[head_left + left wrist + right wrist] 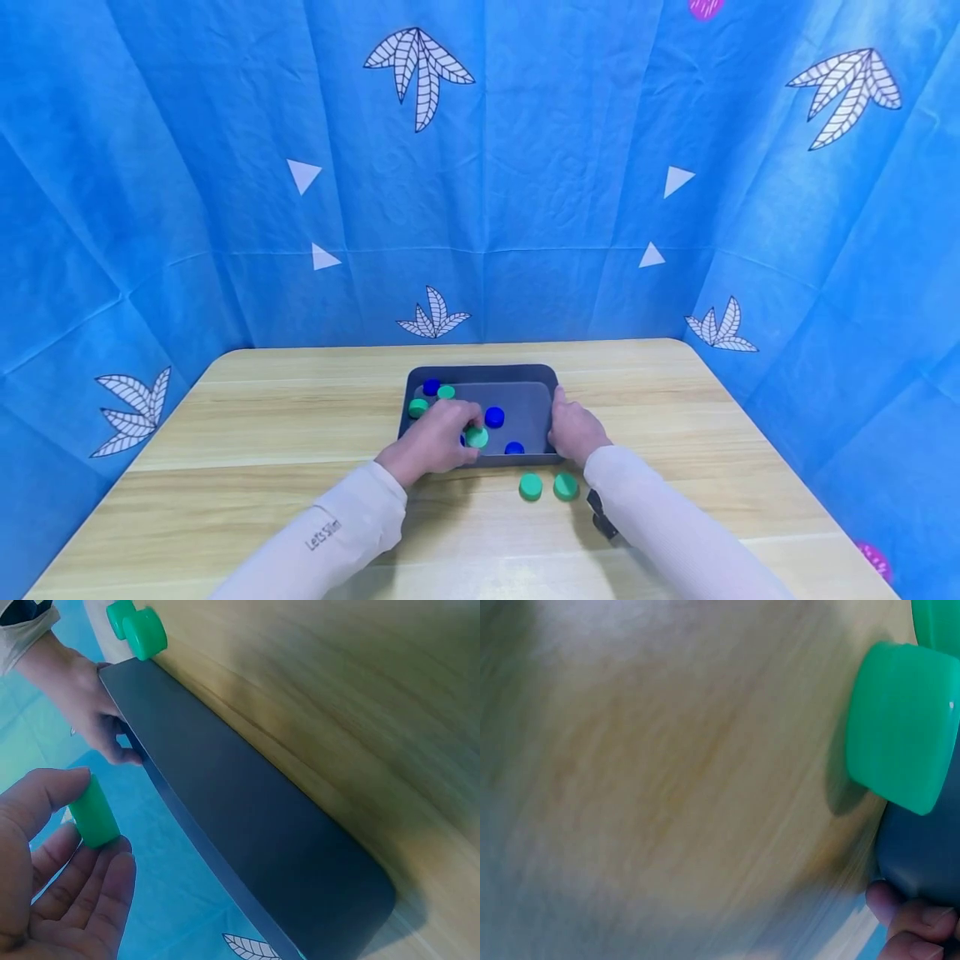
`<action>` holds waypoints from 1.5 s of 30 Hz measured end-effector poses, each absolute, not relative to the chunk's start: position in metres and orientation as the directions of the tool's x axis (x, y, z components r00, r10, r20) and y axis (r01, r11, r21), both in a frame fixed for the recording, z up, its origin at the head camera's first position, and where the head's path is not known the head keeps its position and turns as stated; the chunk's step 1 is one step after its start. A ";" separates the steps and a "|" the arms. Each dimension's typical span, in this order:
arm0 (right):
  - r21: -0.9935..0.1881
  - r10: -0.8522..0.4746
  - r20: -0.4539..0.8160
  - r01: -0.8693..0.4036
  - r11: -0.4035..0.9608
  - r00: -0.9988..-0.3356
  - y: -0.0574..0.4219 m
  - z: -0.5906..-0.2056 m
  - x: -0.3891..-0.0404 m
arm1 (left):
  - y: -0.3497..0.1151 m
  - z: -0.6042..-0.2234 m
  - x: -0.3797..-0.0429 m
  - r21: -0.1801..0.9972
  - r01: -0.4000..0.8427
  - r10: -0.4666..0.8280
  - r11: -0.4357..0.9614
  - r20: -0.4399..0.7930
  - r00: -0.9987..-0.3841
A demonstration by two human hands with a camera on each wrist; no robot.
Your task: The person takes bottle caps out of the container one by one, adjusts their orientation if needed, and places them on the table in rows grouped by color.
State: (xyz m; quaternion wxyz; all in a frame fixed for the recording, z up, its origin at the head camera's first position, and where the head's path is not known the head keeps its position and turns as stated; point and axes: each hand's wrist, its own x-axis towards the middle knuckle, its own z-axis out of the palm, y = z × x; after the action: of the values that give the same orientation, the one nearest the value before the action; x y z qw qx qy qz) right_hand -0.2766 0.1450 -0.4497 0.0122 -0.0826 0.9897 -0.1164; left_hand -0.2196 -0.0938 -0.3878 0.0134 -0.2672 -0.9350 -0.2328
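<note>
My left hand [435, 435] pinches a green bottle cap [96, 814] between thumb and fingers, over the front part of the dark grey tray [528, 398]. The tray's right end is gripped by my right hand [576, 429], whose fingers [922, 919] show at its edge in the right wrist view. Inside the tray lie blue caps [494, 417] and green caps [417, 407], mostly toward the left. One blue cap is partly covered by my left hand.
On the wooden table [285, 417], in front of the tray's right half, lie two green caps, one left [530, 487] and one right [566, 486]. A blue patterned cloth [525, 192] hangs behind and along both sides.
</note>
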 end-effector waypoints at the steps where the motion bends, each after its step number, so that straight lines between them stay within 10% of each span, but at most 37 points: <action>1: -0.234 -0.165 -0.006 -0.159 0.959 -0.986 0.145 -0.450 -0.277 | -0.093 -0.388 -0.219 0.429 0.508 0.496 0.747 0.148 -0.856; 45: -0.241 -0.169 -0.004 -0.163 0.957 -0.986 0.146 -0.451 -0.276 | -0.074 -0.400 -0.201 0.353 0.639 0.636 0.684 0.141 -0.759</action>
State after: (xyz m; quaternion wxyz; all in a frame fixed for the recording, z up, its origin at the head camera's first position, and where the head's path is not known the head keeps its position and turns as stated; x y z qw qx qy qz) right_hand -0.2761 0.1461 -0.4510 0.0123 -0.0841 0.9891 -0.1205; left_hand -0.2011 -0.0739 -0.3998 0.0035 -0.3473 -0.9175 -0.1938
